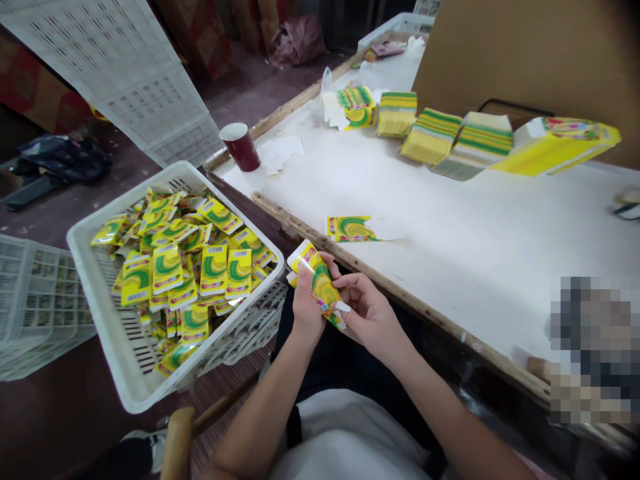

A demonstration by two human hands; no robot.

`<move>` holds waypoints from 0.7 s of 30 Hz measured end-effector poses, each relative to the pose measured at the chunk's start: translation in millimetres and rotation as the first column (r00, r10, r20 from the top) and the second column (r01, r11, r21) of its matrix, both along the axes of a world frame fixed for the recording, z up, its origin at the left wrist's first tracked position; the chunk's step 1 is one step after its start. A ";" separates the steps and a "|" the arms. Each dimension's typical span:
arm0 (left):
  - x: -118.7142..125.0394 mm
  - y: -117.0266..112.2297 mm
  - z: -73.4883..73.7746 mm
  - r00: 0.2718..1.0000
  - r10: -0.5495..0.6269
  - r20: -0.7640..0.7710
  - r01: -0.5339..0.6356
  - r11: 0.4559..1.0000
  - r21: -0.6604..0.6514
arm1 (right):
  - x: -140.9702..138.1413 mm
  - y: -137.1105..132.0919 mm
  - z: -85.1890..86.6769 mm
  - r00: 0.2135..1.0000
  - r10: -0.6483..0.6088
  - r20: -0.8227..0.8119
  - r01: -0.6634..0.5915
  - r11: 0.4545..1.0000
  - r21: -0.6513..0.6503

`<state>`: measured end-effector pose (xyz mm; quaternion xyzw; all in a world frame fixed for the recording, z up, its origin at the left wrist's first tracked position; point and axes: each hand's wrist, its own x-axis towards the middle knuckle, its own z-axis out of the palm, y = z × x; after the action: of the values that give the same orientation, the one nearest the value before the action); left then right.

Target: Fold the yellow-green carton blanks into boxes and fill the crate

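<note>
Both hands hold one small yellow-and-green carton (319, 280) just in front of the table's wooden edge. My left hand (306, 307) wraps round its upper part. My right hand (369, 315) pinches its lower end, where a white flap sticks out. The carton is partly folded into shape. A flat unfolded carton blank (350, 229) lies on the white table top (450, 220) close above my hands.
A white plastic basket (100, 320) at my left holds several folded yellow-green cartons (190, 267). Stacks of flat blanks (433, 133) line the table's far side under a cardboard sheet (525, 47). A dark red cup (241, 145) stands at the table corner. More white crates (130, 73) stand behind.
</note>
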<state>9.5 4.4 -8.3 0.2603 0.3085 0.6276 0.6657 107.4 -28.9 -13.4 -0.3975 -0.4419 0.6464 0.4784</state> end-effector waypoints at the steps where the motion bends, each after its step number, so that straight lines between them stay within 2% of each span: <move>1: -0.1 0.1 0.0 1.000 0.000 -0.007 0.000 1.000 -0.006 | 0.0 0.0 0.1 1.000 -0.003 0.000 0.003 1.000 -0.002; 21: 0.2 0.5 -0.9 0.999 0.003 -0.041 -0.004 1.000 -0.031 | 0.1 0.0 0.4 1.000 0.002 -0.005 -0.002 1.000 -0.005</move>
<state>9.7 4.9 -9.2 0.2623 0.3322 0.6184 0.6622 107.5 -28.9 -13.0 -0.3966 -0.4394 0.6489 0.4781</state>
